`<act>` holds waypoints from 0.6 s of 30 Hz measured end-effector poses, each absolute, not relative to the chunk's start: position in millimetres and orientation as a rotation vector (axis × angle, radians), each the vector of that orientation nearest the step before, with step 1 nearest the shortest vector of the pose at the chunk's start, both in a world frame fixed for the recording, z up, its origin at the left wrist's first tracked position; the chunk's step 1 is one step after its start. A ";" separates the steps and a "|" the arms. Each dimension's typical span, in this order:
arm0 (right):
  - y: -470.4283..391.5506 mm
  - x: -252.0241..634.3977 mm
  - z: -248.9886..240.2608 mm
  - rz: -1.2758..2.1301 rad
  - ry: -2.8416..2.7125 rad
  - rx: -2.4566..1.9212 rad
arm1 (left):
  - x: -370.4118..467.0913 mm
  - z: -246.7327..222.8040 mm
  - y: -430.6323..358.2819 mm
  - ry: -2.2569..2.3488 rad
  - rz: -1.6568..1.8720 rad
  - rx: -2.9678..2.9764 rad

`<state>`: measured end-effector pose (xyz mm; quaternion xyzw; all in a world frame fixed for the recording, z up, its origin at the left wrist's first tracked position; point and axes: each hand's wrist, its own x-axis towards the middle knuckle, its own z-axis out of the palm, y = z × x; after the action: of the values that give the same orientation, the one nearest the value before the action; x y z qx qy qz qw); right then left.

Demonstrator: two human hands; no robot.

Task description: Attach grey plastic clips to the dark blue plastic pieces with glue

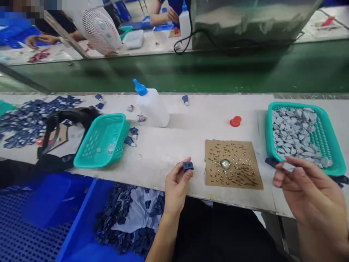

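Observation:
My left hand pinches a small dark navy piece with an open-looking top, just above the front edge of the table. Between thumb and fingertips, my right hand grips a small light grey piece. That hand is in front of a green basket part filled with similar grey pieces. Between my hands lies a brown cardboard sheet dotted with shiny spots and streaks. A small round dish with pale, glossy content sits on it.
A white bottle with a blue nozzle and a red cap stand farther back. At left are a second green basket and many navy pieces. A blue crate with dark pieces is below. Other people work beyond the green divider.

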<state>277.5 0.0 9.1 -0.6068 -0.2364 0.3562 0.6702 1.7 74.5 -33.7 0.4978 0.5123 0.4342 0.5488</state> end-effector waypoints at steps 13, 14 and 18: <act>-9.8 233.6 3.2 1.200 -0.528 -1.446 | 44.8 -4.7 61.6 0.418 0.587 -0.342; -9.3 233.0 3.0 1.196 -0.529 -1.458 | 45.5 -4.8 62.6 0.395 0.583 -0.368; -7.0 231.4 1.2 1.162 -0.531 -1.499 | 48.8 -5.9 65.2 0.473 0.618 -0.322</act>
<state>231.4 -7.0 1.2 -0.6341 -0.2245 0.4917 0.5529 48.8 65.2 -5.9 -0.1562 0.2294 0.2999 0.9127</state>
